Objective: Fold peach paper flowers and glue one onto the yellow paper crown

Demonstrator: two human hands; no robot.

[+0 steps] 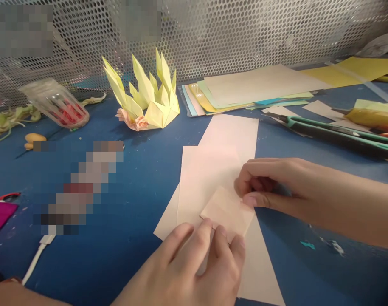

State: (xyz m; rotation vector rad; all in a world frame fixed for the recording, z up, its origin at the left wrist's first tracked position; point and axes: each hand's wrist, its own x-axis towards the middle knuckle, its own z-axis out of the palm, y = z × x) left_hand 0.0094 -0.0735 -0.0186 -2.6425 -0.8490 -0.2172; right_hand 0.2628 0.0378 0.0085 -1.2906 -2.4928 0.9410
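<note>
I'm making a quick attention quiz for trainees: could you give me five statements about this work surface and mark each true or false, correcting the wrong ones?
1. The left hand touches the small paper piece. True.
2. Only one hand is at the small paper piece. False: the right hand is at it too.
3. The yellow paper ornament stands to the right of the jar. True.
4. The contents of the jar are blue. False: they are red.
5. The black-and-green tool lies farther right than the yellow paper ornament. True.
</note>
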